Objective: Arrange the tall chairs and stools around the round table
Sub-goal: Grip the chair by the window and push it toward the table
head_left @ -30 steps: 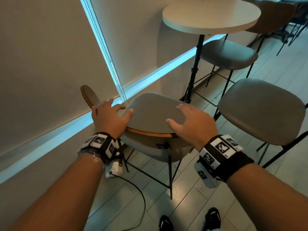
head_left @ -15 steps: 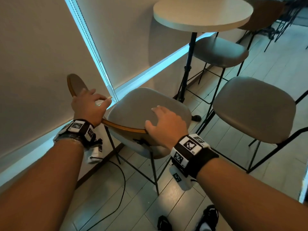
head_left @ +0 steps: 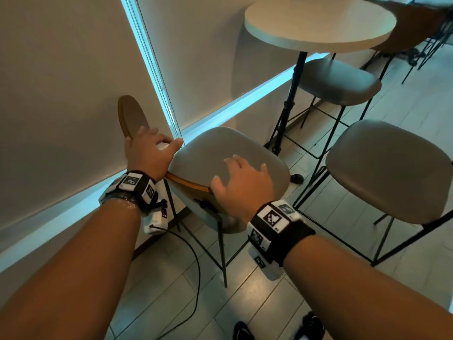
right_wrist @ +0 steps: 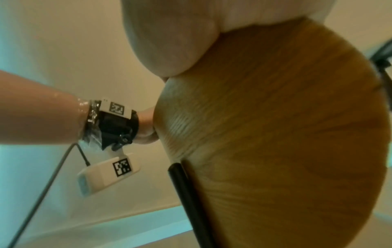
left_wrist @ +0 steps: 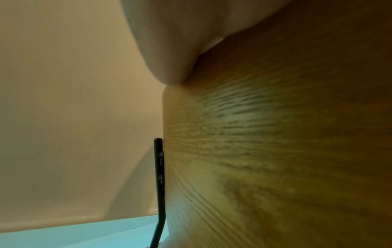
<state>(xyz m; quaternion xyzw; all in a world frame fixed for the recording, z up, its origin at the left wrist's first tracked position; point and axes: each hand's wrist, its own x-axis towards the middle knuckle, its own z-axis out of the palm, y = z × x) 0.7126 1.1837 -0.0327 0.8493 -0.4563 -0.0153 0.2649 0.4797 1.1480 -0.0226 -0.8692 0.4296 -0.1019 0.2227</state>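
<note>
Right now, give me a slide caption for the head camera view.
Both hands, left hand and right hand, hold a tall chair beside the round table.

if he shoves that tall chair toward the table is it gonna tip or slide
The tall chair probably tips more readily than it slides: its seat sits high on thin black legs. The shell looks rigid wood underneath, so it shouldn't flex. The left hand and right hand gripping opposite edges should steady it.
</note>
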